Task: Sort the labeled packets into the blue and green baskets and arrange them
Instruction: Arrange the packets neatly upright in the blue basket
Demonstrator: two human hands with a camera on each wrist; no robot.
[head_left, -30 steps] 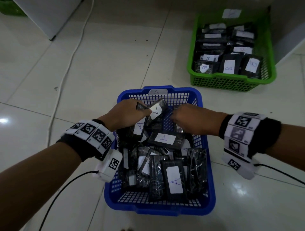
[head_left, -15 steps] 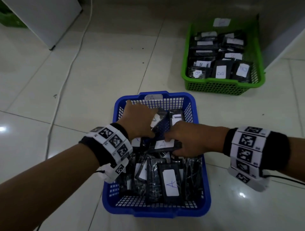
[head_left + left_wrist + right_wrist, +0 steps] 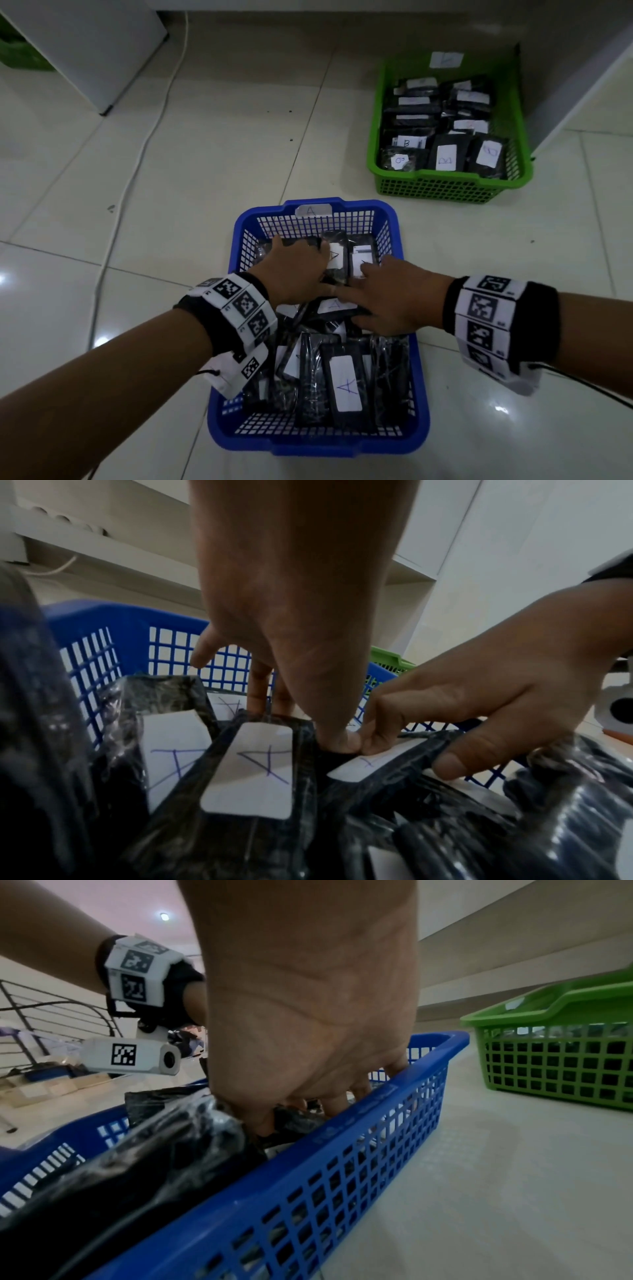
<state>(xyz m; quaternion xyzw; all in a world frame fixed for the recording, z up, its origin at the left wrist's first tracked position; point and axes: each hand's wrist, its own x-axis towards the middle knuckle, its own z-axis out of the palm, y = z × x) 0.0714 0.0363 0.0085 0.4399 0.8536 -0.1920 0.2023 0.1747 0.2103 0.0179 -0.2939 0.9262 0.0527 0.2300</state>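
Packets (image 3: 346, 383) | both hands in blue basket (image 3: 318, 442) | fingers (image 3: 337, 739) pressing down

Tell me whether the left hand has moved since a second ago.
Yes. The left hand has reached deeper into the blue basket, toward its far wall and away from the person.

Both hands low and close, left hand (image 3: 294, 270) and right hand (image 3: 394, 298) fingers curled.

Black A-labelled packets (image 3: 344, 383) filling blue basket (image 3: 318, 442)
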